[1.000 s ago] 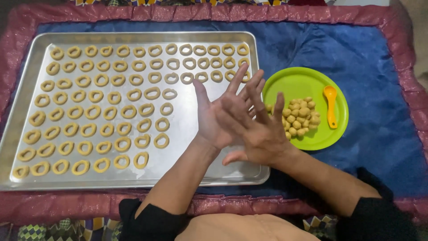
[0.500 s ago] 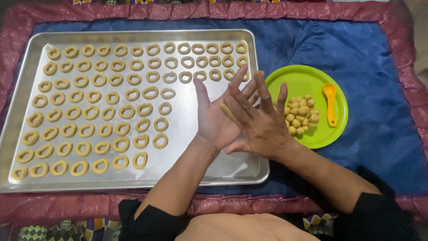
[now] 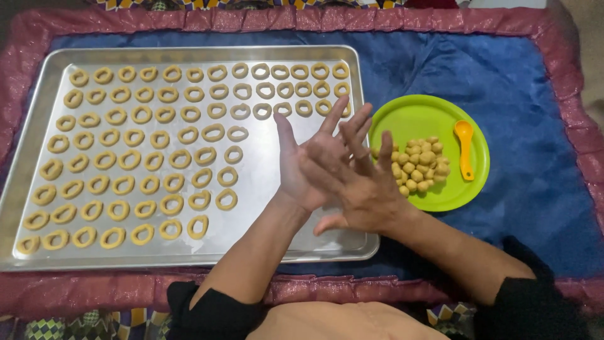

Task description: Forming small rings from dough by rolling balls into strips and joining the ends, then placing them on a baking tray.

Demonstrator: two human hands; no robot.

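Since the earlier frame, little has shifted: the right hand (image 3: 365, 189) has slid slightly across the left hand (image 3: 308, 167), and both are kept above the lower right part of the baking tray (image 3: 264, 249). The 2 palms are pressed flat together, the right laid over the left, with the fingers of both stretched straight and fanned narrowly apart toward the upper right. Whether a piece of dough is held between the palms cannot be told, since nothing shows between them.

Just beyond the fingertips, to the right, a heap of small dough balls (image 3: 420, 162) is seen on a green plate (image 3: 409, 116); the right hand's outer fingers reach over the plate's left rim, close to the balls without clearly touching them. A small orange scoop (image 3: 465, 146) is laid on the same plate, to the right of the heap and apart from it.

Dough rings (image 3: 135, 157) are set out in rows across the tray. The full left and middle portions are covered, and 3 shorter rows are placed along the top right. The nearest rings lie just left of the left thumb, and the top-right rows just above the fingertips. The tray and plate are rested side by side on a blue cloth (image 3: 522, 82) edged in pink.
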